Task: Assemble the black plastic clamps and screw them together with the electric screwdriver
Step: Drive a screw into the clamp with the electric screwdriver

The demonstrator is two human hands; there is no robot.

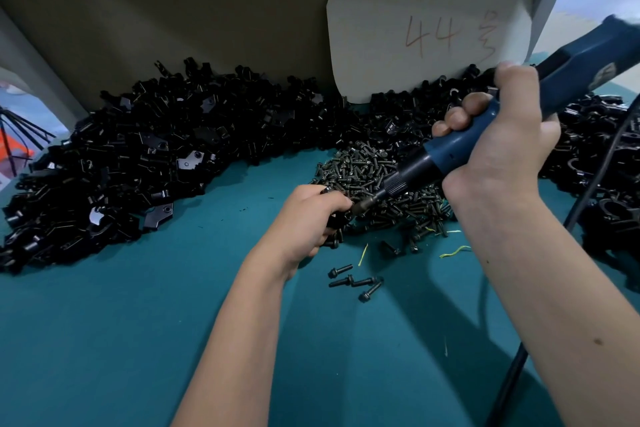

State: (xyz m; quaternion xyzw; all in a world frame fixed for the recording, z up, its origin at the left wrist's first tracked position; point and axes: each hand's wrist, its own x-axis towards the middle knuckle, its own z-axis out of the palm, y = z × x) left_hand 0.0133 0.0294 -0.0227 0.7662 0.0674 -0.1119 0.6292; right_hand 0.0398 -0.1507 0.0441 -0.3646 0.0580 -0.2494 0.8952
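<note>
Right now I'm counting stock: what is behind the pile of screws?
Behind the pile of screws lies a heap of black clamp parts against the grey wall, with a white card marked 44. The right hand and electric screwdriver cover the pile's right rear.

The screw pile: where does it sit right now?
Head view: the screw pile lies centre-right on the teal table, under the electric screwdriver.

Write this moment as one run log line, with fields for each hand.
left hand: grips black clamp | right hand: grips electric screwdriver | bit at clamp
</note>
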